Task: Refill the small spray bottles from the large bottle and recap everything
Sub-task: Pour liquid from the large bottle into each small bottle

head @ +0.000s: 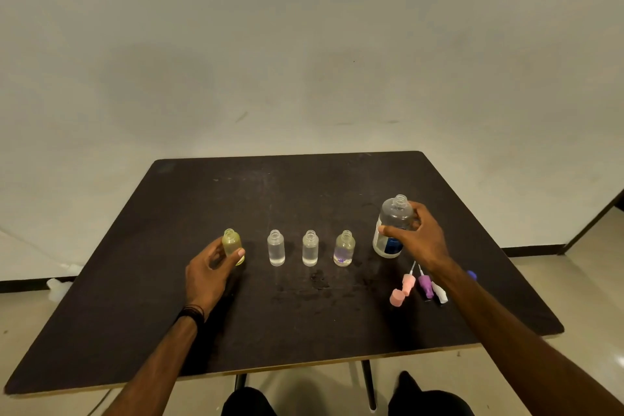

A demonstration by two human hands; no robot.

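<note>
Large bottle [391,230], right of centre on surface [304,186]: uncapped, part full, likely heavy, slick; your right hand [417,240] fingers wrap its shoulder, so grip mid-body. Yellow small bottle [232,245], left: light, tippy; left hand [209,273] fingers curl round it.

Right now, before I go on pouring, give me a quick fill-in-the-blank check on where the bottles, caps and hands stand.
1. The left hand grips the ____-tinted small bottle at the left end of the row.
2. The right hand holds the ____ bottle, which stands on the table with its cap off.
3. The number of small bottles standing uncapped in the row is ____.
4. The loose spray tops lie on the table below the person's ____ forearm.

Missing words: yellow; large; four; right
</note>
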